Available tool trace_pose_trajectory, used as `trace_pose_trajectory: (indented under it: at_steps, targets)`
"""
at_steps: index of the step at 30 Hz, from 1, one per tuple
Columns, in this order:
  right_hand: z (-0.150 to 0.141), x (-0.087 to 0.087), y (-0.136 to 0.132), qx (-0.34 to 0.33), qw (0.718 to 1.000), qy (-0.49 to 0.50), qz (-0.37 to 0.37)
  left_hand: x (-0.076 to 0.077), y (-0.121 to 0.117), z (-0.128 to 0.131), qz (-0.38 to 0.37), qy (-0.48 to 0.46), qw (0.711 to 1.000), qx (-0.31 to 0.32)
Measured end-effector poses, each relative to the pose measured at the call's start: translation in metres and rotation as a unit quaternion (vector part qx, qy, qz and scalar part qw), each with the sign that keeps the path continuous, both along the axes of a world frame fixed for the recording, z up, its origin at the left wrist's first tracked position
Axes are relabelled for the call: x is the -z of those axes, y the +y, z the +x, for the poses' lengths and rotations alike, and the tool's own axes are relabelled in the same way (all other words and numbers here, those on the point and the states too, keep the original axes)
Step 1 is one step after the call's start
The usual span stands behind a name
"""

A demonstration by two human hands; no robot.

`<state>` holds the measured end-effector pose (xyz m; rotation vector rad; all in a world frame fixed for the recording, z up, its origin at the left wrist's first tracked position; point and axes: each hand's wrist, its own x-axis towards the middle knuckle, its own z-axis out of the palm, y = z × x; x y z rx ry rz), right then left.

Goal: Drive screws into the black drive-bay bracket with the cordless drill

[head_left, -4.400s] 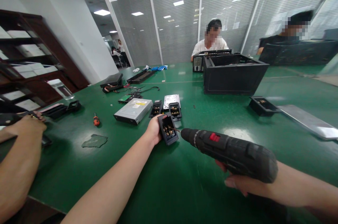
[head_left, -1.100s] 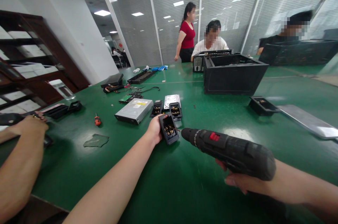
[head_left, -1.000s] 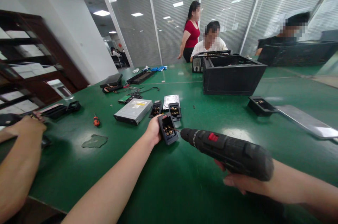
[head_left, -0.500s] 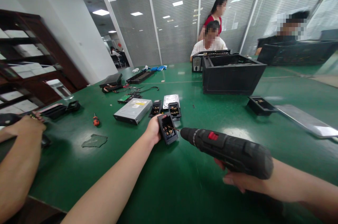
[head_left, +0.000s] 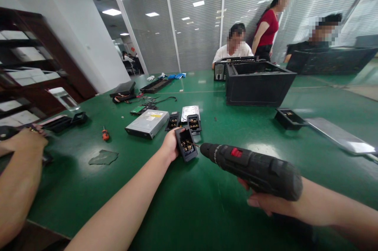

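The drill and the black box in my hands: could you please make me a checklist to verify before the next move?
1. Black box held: ok, the left hand grips its left side.
2. Drill held: ok, the right hand grips it below the body.
3. Bit directed into the black box: ok, it points towards the brass-coloured parts.
4. Bit seated on one of them: cannot tell, too small.
5. Orange screwdriver apart from both hands: ok, left of the silver drive.
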<state>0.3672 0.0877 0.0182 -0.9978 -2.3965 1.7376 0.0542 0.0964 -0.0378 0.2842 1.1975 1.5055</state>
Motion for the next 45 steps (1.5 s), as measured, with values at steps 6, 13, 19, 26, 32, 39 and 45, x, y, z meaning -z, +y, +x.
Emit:
trace_pose_trajectory:
  at_steps: [6,13,19,26,32,39,45]
  targets:
    - [-0.0007,0.0019,-0.0001,0.0,1.0,0.003,-0.002,-0.0012,-0.0006,0.0011,-0.007,-0.004,1.0,-0.006]
    - [-0.001,0.0021,-0.0002,0.002,1.0,0.009,0.002,-0.0001,-0.0002,0.0003,-0.005,0.005,1.0,0.0]
    - [-0.0013,-0.0011,-0.001,0.001,1.0,0.016,-0.003,0.0006,-0.0003,-0.0001,0.001,0.002,1.0,-0.005]
    - [-0.0017,0.0004,0.0013,-0.006,1.0,0.019,-0.01,-0.0001,-0.0001,-0.0002,0.001,0.005,1.0,-0.006]
    - [-0.0018,0.0001,0.0011,-0.005,1.0,0.018,-0.015,0.0028,0.0003,-0.001,-0.002,0.002,1.0,0.002]
    - [0.0001,-0.0013,0.0008,-0.004,1.0,0.011,-0.008,0.0036,0.0012,-0.0019,0.009,0.005,1.0,-0.008]
    - [-0.0011,-0.0016,0.0009,-0.007,1.0,0.014,-0.006,0.0017,0.0007,-0.0003,0.008,0.006,1.0,-0.01]
